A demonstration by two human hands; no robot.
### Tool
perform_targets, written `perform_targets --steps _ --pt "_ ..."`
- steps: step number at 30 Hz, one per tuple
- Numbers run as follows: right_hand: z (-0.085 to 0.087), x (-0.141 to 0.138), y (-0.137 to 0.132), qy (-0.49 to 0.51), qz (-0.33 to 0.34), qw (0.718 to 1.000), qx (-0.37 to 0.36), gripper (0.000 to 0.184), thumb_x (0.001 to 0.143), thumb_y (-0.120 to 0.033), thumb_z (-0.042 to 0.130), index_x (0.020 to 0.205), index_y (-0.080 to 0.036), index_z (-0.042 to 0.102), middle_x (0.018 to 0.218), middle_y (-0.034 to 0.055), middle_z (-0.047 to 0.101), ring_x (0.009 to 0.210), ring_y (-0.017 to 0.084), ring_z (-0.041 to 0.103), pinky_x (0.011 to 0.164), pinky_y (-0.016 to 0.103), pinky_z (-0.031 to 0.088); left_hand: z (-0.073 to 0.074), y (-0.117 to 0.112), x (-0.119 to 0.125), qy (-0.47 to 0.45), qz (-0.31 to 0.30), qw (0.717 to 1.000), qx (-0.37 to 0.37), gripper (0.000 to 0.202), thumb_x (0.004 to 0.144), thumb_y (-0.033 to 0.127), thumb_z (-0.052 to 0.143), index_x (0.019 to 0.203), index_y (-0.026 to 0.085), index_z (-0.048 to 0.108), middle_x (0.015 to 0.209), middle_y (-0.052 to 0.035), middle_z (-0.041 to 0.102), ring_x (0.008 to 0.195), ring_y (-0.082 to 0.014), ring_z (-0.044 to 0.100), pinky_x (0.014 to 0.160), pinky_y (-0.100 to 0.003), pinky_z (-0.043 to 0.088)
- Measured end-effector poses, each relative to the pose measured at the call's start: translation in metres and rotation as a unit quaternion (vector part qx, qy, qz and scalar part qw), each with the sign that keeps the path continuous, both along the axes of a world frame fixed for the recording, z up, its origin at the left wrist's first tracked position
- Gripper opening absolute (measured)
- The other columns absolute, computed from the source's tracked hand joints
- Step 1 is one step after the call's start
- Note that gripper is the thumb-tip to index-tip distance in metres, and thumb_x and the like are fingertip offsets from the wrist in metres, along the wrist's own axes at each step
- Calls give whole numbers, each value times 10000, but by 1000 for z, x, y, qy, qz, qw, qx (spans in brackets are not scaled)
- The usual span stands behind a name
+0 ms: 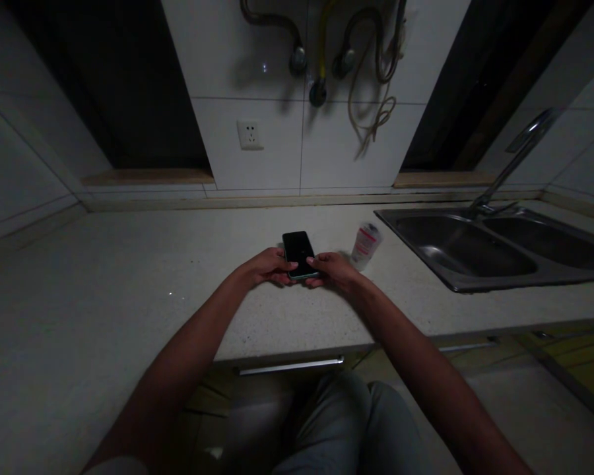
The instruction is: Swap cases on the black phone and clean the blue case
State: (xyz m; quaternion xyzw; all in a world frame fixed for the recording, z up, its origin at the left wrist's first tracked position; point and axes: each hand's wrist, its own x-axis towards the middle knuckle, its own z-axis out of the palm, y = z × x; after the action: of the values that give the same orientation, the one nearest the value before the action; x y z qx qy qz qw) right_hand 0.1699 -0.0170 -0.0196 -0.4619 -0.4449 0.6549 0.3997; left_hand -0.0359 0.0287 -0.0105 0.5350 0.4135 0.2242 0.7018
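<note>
At centre frame, our bare left hand [273, 265] and bare right hand [334, 267] clasped a black-screened, rectangular phone [297, 247]. Right of centre stood a pale, red-marked cup [367, 243]; above, left of centre, we saw a white wall socket [249, 134].

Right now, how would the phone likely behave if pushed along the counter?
The phone is likely stiff, judging by its straight edges. Its smooth-looking black screen may be slippery to grip. Being flat, it would probably slide, not roll.
</note>
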Motion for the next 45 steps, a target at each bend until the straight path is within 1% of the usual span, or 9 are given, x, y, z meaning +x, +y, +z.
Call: perform_targets --steps 8,13,17,22,27,30,35,37,45 --pt "-1 -5 0 -12 16 1000 -3 251 886 -263 656 696 -102 622 573 76 665 495 165 673 528 239 603 7 2 -13 81 -40 996 8 344 729 429 786 790 104 691 680 -181 708 522 -198 657 497 -272 500" --pt "-7 -6 0 -26 55 998 -14 239 924 -184 575 707 -89 609 555 70 658 474 154 671 512 221 597 2 2 -10 239 17 969 68 693 949 634 313 591 122 611 517 -149 623 449 -181 598 500 -290 474" --pt "-9 -8 0 -43 92 995 -22 238 962 -179 510 748 -100 578 523 71 657 468 157 676 474 210 581 2 -1 -7 368 0 907 202 689 962 610 256 563 151 579 463 -92 561 430 -167 532 532 -299 436" --pt "-10 -12 0 -107 120 987 -16 299 981 -238 493 698 -148 524 488 53 642 401 149 636 388 198 524 4 -4 -2 497 -9 785 369 666 972 561 231 783 132 704 885 -195 724 857 -264 676 758 -333 451" --pt "-11 -13 -2 -210 121 970 22 317 998 -273 433 716 -163 525 468 6 602 332 130 558 332 209 441 0 -2 1 530 -15 764 368 642 965 539 251 922 119 735 1009 -217 723 920 -290 684 772 -348 461" --pt "-6 -13 -4 -340 106 930 91 376 1009 -348 388 743 -157 572 521 38 636 371 132 566 402 228 440 -1 -2 1 540 -11 758 366 617 959 538 282 929 120 735 999 -219 724 925 -304 685 763 -359 468" --pt "5 -17 -8 -582 103 768 247 450 1007 -361 354 881 -117 711 973 185 746 901 248 707 764 297 479 -1 -3 1 537 -13 756 374 595 953 540 303 899 134 735 987 -216 725 924 -316 683 761 -374 474" --pt "6 -19 -10 -618 117 733 259 508 1016 -383 300 946 -116 727 1045 197 735 976 275 694 798 320 466 -1 -4 1 540 -12 756 371 590 952 539 304 884 140 733 980 -213 727 924 -316 683 762 -376 474" --pt "4 -19 -14 -643 74 718 255 446 993 -415 370 997 -153 731 1013 180 739 900 266 691 729 314 447 0 -3 0 538 2 769 344 667 942 611 263 882 134 725 949 -211 731 929 -308 688 764 -358 479"
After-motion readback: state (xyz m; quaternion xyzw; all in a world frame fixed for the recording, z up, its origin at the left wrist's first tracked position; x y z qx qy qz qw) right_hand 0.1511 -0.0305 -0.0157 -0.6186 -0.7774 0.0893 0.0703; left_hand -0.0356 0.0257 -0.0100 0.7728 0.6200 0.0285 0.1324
